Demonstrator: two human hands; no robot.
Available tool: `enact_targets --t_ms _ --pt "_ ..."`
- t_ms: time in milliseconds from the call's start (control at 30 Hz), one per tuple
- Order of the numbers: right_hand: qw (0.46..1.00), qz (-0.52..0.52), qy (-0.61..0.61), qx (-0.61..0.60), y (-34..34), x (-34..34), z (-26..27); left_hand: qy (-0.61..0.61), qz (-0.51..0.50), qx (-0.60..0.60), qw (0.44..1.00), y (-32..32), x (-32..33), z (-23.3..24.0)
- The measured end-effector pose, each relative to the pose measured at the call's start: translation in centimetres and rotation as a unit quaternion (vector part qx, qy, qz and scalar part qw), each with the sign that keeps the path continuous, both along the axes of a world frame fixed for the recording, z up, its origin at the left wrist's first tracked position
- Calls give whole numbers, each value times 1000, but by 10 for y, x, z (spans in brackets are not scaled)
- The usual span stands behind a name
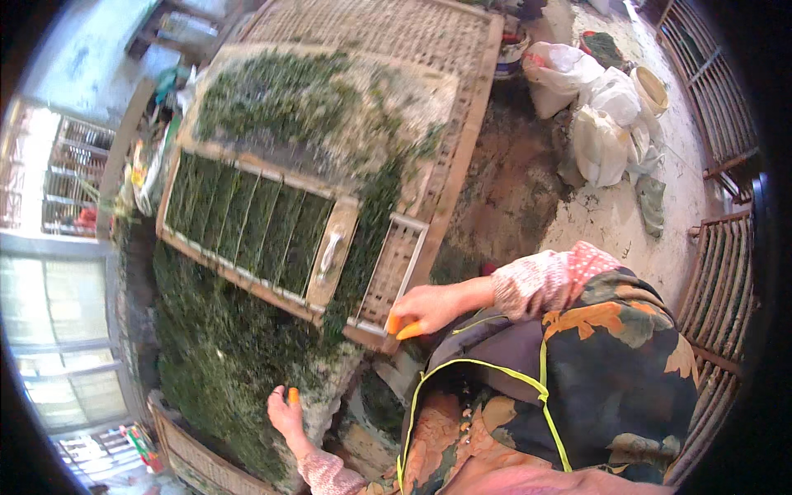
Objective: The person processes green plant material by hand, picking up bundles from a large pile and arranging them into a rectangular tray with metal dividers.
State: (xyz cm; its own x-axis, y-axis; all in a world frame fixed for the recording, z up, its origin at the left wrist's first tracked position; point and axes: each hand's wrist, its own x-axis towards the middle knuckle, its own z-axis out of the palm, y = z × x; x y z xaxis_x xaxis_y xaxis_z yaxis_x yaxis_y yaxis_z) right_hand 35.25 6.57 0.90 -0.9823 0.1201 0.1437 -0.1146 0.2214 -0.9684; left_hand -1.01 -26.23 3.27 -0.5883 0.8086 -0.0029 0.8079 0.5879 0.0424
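My left hand [286,416] is low over a heap of loose dark green leaves [216,359], which look like tea leaves. Its thumb and fingers are apart, one digit wears an orange finger cot, and nothing shows between them. Further right, my right hand [427,309] has its fingers curled by the lower corner of a narrow pale frame [416,260]. Two of its digits carry orange cots; whether they touch the frame is unclear. Between and beyond my hands, a wooden frame strung with thin cords [241,281] lies on the leaves, with a metal handle [331,252] on its end board.
A large woven tray [365,28] with a wooden rim extends away, bearing more leaves [278,93]. White sacks [600,136] and a bucket [649,91] stand on the floor at right. Slatted racks [718,272] line the right side. A window [62,334] is at left.
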Motion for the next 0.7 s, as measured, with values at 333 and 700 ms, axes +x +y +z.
enact_targets --t_ms 333,700 --pt "744 -279 -521 311 52 331 -100 -68 -128 112 983 203 60 55" --pt "488 -483 -693 -219 -338 508 -240 -207 -449 146 857 383 201 39"
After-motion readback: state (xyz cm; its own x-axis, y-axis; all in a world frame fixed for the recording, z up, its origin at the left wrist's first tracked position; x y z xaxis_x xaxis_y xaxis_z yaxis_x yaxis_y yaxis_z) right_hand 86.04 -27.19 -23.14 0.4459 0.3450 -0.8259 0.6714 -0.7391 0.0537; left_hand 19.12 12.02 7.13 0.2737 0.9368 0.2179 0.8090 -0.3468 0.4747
